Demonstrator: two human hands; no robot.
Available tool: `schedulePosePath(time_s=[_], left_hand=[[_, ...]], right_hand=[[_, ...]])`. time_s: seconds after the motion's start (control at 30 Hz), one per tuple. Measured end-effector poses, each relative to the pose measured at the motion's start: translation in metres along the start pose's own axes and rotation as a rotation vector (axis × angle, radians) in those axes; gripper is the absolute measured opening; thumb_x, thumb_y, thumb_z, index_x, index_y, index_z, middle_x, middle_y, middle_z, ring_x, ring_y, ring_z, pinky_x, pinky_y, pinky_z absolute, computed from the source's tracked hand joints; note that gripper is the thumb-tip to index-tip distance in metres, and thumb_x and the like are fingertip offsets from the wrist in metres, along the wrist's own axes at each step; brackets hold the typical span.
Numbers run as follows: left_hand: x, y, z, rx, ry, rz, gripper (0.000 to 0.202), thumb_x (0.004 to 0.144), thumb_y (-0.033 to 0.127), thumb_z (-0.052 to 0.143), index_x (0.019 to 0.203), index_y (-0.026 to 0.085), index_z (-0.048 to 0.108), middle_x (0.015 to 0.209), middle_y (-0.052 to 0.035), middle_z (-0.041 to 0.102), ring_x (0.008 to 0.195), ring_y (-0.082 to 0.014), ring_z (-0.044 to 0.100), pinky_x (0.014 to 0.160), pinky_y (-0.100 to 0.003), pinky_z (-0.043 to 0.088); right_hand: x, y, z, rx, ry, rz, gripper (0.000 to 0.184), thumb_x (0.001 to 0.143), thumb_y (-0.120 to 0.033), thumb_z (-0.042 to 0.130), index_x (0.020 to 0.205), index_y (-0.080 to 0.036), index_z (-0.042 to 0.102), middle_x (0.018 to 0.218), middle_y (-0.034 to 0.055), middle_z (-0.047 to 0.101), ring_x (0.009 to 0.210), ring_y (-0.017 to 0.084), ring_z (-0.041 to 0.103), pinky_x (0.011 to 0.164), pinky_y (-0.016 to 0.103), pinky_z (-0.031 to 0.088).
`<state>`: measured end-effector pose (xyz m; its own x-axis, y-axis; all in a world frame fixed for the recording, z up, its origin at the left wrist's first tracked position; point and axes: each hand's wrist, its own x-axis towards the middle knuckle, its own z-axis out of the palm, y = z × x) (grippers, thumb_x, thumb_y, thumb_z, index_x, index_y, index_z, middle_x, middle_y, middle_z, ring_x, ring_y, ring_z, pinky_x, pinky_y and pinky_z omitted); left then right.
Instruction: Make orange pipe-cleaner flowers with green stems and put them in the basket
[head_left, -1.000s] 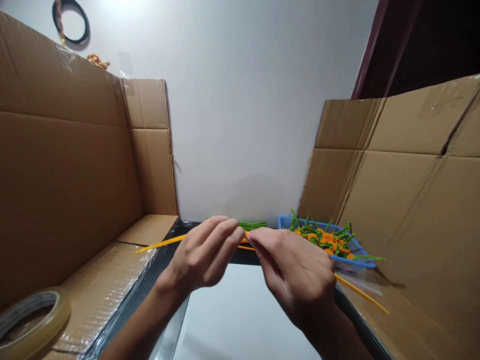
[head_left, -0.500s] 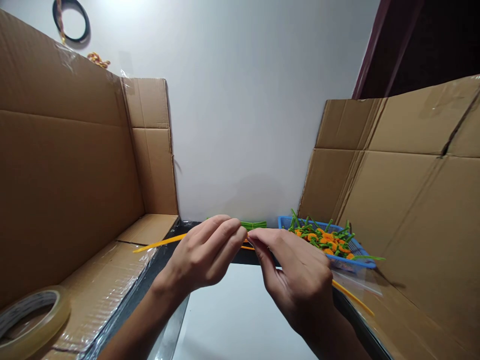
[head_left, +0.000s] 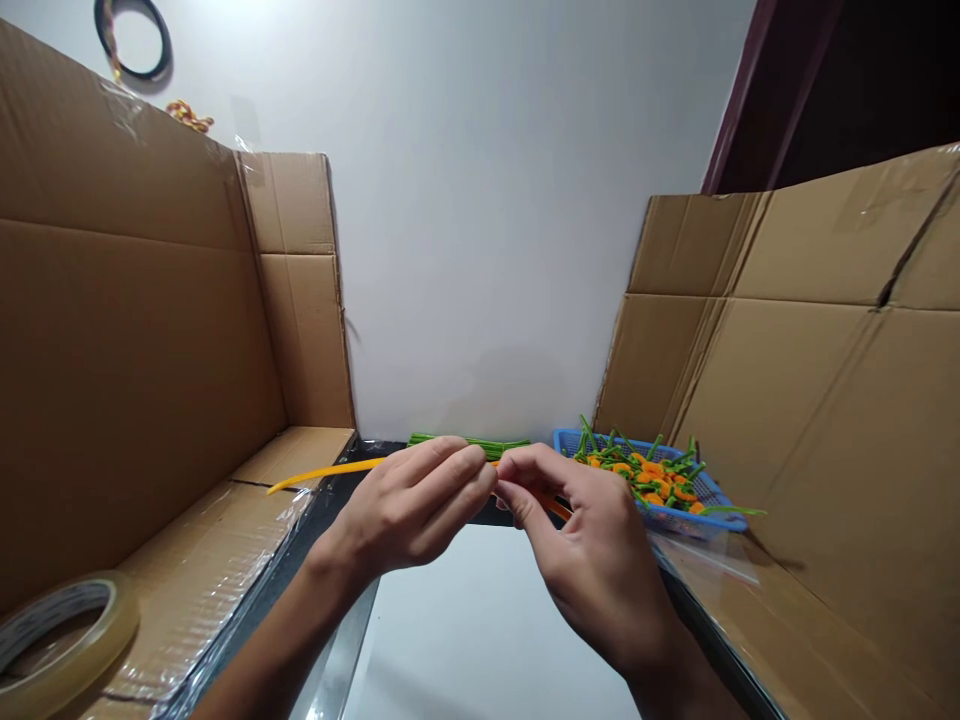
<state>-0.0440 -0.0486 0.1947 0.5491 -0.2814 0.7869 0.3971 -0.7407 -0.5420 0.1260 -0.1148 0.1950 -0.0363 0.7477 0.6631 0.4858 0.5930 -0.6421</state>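
Note:
An orange pipe cleaner (head_left: 324,472) is held between both hands above the far edge of a white board (head_left: 487,620). My left hand (head_left: 420,505) is closed on it, and one end sticks out to the left. My right hand (head_left: 585,540) pinches it close to the left fingertips, with a short orange piece showing under the right fingers. The spot where the fingers meet is mostly hidden. Behind the hands lies a bundle of green pipe cleaners (head_left: 502,447), partly covered by the left hand.
A blue basket (head_left: 720,515) with several orange and green pipe-cleaner pieces stands at the back right, a clear plastic bag (head_left: 712,560) before it. A roll of clear tape (head_left: 120,625) lies at the lower left. Cardboard walls (head_left: 135,330) rise on both sides.
My right hand has turned and its fingers have curled more. The orange end that stuck out past the right hand no longer shows there. The left hand has barely moved.

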Motion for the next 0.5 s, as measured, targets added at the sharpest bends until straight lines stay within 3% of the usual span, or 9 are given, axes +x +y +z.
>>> schedulePosePath(time_s=[0.27,0.5], left_hand=[[-0.006,-0.001,0.015,-0.071,0.019,0.077,0.012,0.095,0.006,0.049,0.100,0.006,0.060,0.074,-0.0069,0.064,0.070,-0.0177,0.062,0.063,-0.033,0.057],[-0.009,-0.004,0.023,-0.136,0.007,0.080,0.014,0.096,0.005,0.046,0.096,0.007,0.060,0.076,-0.0075,0.064,0.070,-0.0162,0.061,0.062,-0.031,0.056]], right_hand=[[0.013,0.007,-0.015,0.263,-0.252,0.313,0.014,0.082,-0.029,0.067,0.075,-0.017,0.064,0.064,-0.0010,0.061,0.060,0.012,0.053,0.054,0.023,0.042],[0.027,0.034,-0.015,0.641,-0.466,0.486,0.036,0.063,-0.042,0.086,0.070,-0.014,0.064,0.056,-0.0019,0.056,0.052,0.009,0.046,0.050,0.023,0.034]])
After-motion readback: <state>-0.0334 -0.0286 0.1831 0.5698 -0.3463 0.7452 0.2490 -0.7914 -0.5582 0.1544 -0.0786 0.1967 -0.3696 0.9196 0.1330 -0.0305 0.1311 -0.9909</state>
